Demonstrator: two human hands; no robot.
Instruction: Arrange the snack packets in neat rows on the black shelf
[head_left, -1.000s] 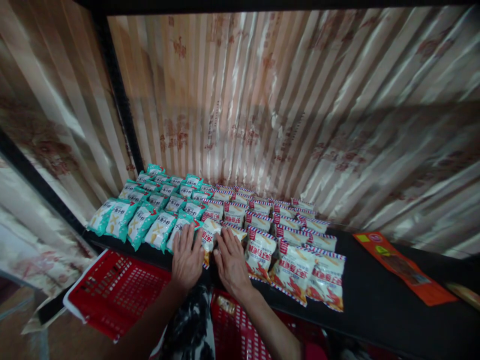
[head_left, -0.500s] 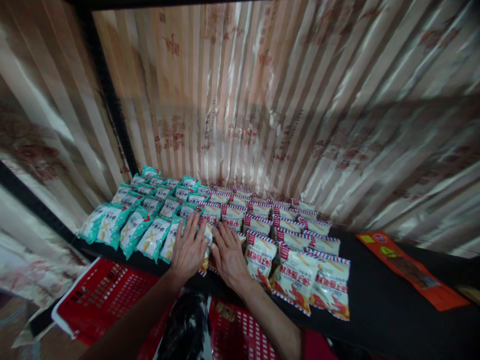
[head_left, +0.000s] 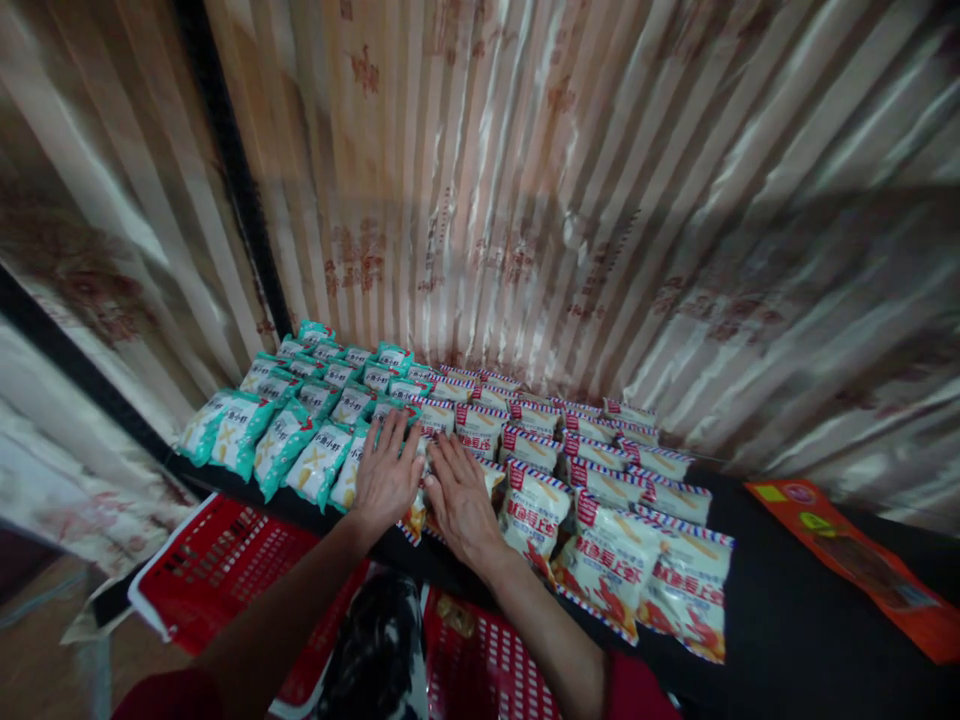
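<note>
Rows of teal snack bags [head_left: 319, 463] stand on the left part of a black shelf [head_left: 757, 610]. To their right are rows of white bags with red lettering and striped edges [head_left: 611, 565]. My left hand [head_left: 388, 478] lies flat, fingers extended, at the border between the two groups, over a front-row bag. Beside it, my right hand [head_left: 463, 508] rests palm down with fingers outstretched on the white bags. The bags under both palms are mostly hidden.
An orange packet [head_left: 847, 560] lies at the right of the shelf. Below the front edge are a red basket [head_left: 217, 590] on the left and another red basket [head_left: 502, 660] in the middle. Patterned curtains [head_left: 480, 180] hang behind, with a dark post [head_left: 240, 170] at left.
The view has shifted, so the bags and orange packet appear farther right. Both hands remain flat in nearly the same place on the bags.
</note>
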